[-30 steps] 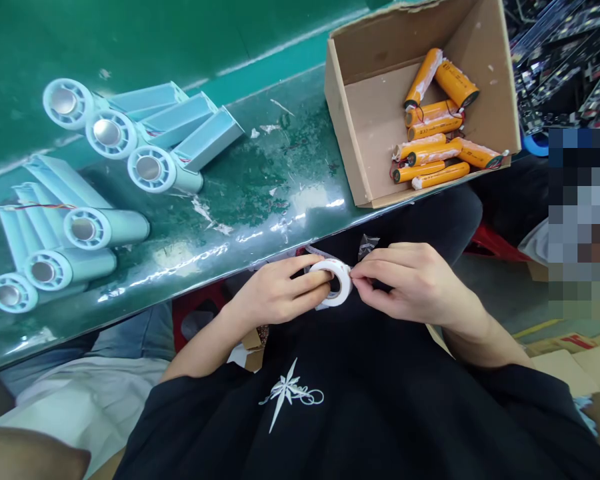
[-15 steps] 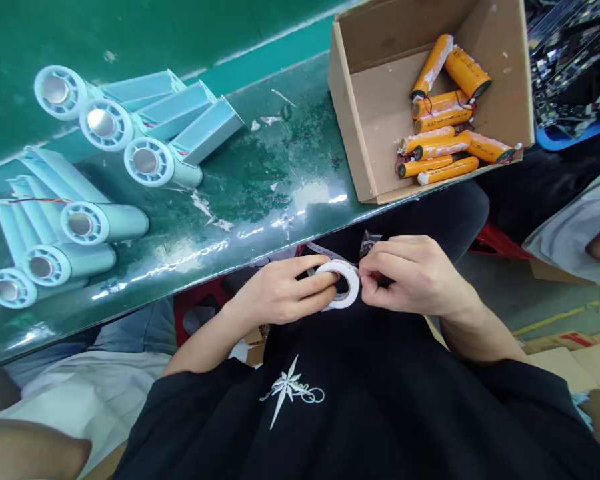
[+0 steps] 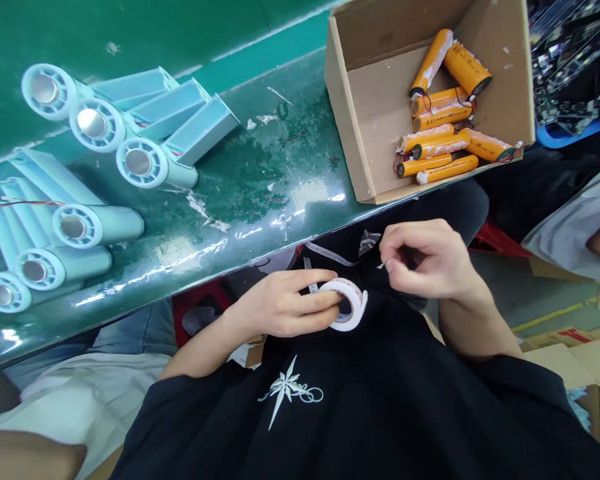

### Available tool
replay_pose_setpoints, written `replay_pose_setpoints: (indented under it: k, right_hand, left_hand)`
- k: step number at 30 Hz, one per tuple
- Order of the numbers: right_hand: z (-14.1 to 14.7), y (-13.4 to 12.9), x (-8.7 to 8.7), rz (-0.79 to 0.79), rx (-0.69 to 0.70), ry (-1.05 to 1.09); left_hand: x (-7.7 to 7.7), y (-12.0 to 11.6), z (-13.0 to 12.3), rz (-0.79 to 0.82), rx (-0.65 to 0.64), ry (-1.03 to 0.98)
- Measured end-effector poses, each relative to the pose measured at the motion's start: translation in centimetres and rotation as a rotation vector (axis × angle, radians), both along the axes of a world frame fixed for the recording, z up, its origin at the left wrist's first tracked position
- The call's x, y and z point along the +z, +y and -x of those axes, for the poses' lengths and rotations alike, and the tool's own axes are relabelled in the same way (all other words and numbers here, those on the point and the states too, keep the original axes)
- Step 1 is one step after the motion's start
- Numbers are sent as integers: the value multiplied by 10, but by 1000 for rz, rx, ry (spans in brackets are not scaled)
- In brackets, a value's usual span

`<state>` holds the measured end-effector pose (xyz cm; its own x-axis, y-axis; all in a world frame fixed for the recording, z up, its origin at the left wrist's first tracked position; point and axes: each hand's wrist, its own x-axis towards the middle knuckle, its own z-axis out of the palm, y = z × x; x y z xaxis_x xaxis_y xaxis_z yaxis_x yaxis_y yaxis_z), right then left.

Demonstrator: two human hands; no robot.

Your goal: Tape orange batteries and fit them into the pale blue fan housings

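Note:
My left hand [image 3: 295, 303] is closed on a roll of white tape [image 3: 356, 319], with fingers through and around its ring. A short end of tape stands out from the roll's right side. My right hand [image 3: 430, 260], apart from the roll and to its right, is closed in a pinch. Between its thumb and finger shows a small pale scrap of tape [image 3: 382, 265]. A printed white strip [image 3: 330, 253] hangs beyond the roll, below the bench edge. By my right fingertips lies a crumpled clear plastic piece [image 3: 368, 241].
On the green bench [image 3: 280, 173] stand several light-blue housings [image 3: 145, 163] with round metal-centred ends. An open cardboard box [image 3: 353, 127] holds several orange battery packs [image 3: 443, 120]. Dark circuit parts fill a blue tray [image 3: 575, 135] at right. People sit on both sides.
My right hand has pulled away from the tape roll, up and to the right, with a small scrap in its pinch. The roll in my left hand has dropped slightly.

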<state>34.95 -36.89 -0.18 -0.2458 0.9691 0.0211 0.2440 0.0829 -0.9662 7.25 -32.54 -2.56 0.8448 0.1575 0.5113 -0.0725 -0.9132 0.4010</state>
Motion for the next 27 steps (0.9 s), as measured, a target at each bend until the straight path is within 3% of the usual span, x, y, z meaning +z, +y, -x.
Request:
replay_pose_setpoints:
  k: [5, 8, 16, 22, 27]
  right_hand:
    - [-7, -4, -5, 418, -227, 336]
    - [-8, -6, -9, 502, -300, 494]
    - [-14, -15, -16, 501, -366, 672]
    - [-21, -22, -18, 454, -328, 734]
    - [-26, -29, -28, 310, -330, 720]
  left_hand:
    - [-8, 4, 9, 62, 66, -55]
    - [-11, 10, 13, 89, 91, -71]
    - [-18, 16, 18, 100, 99, 3]
    - [-21, 17, 15, 90, 127, 40]
    - [-29, 21, 24, 110, 179, 71]
